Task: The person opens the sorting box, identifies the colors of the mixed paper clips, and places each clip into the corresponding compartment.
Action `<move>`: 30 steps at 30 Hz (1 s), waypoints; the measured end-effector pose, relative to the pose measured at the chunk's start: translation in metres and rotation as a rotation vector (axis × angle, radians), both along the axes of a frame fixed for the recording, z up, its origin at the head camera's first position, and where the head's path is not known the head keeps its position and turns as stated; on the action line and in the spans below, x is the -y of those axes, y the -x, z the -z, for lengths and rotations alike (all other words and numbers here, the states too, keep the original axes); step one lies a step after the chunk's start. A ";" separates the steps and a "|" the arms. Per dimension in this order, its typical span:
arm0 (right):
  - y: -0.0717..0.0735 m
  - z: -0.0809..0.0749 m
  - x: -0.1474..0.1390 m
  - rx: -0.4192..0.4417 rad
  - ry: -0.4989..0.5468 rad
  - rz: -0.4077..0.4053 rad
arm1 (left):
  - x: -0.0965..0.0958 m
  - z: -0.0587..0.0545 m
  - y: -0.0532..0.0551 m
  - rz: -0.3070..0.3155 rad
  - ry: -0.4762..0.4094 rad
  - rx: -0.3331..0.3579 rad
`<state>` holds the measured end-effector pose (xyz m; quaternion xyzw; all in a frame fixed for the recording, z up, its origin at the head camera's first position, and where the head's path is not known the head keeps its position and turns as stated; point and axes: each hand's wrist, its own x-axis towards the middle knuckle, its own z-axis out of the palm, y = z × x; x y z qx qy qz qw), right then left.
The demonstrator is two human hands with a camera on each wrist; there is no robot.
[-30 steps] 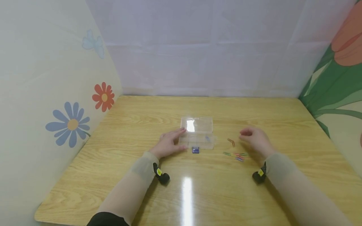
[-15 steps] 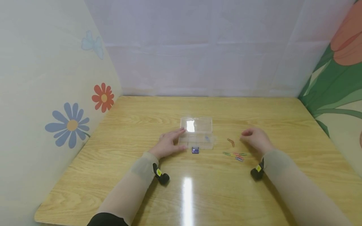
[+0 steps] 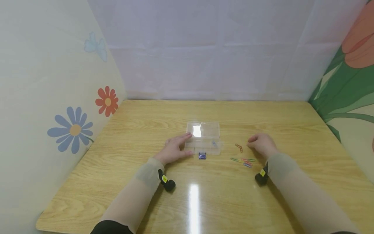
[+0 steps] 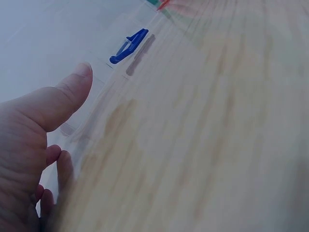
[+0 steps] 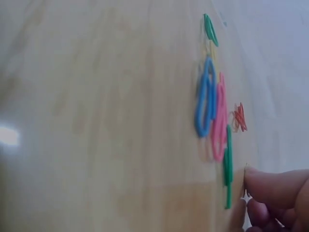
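A clear plastic box [image 3: 204, 143] stands on the table with its lid [image 3: 208, 130] tilted back. My left hand [image 3: 173, 150] rests against its left end, thumb along the front wall and fingers spread toward the lid. A blue clasp [image 3: 202, 155] sits at the box's front edge. Something small and blue [image 3: 214, 143] shows inside at the right. My right hand [image 3: 263, 144] is to the right of the box, thumb and forefinger pinching a thin paper clip [image 5: 245, 166], mostly hidden by the fingers. Below left of it lie several coloured paper clips [image 3: 247, 165], with orange-red ones [image 3: 239, 147] beyond.
The wooden table [image 3: 146, 123] runs back to a pale cloth wall [image 3: 175, 65]. Painted panels with flowers [image 3: 75, 130] flank it on both sides. A bright light reflection [image 3: 193, 208] falls across the front of the tabletop.
My right wrist and forearm have swung slightly left, and the thumb and forefinger have come closer together. My left hand and the box have stayed put.
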<state>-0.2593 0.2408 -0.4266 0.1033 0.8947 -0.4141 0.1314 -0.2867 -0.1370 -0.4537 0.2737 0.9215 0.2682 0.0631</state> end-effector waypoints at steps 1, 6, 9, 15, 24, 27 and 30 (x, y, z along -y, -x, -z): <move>0.000 0.000 0.000 0.007 0.002 0.008 | 0.000 0.000 0.000 -0.002 0.001 0.002; 0.002 0.000 0.001 0.018 -0.013 0.011 | 0.000 0.000 0.000 -0.007 0.004 0.004; 0.001 0.000 0.001 0.009 -0.014 0.006 | 0.000 -0.001 0.000 -0.008 0.003 0.006; 0.000 -0.001 0.000 -0.017 -0.027 -0.012 | 0.000 -0.001 0.000 -0.010 0.002 0.005; -0.005 -0.009 0.001 -0.036 0.031 -0.039 | 0.000 0.000 0.000 -0.012 0.007 0.005; -0.005 -0.012 0.004 -0.055 0.028 -0.054 | 0.000 -0.001 -0.001 -0.012 0.009 0.004; -0.005 -0.015 0.011 -0.093 0.019 -0.078 | 0.000 -0.001 -0.001 -0.010 0.010 0.004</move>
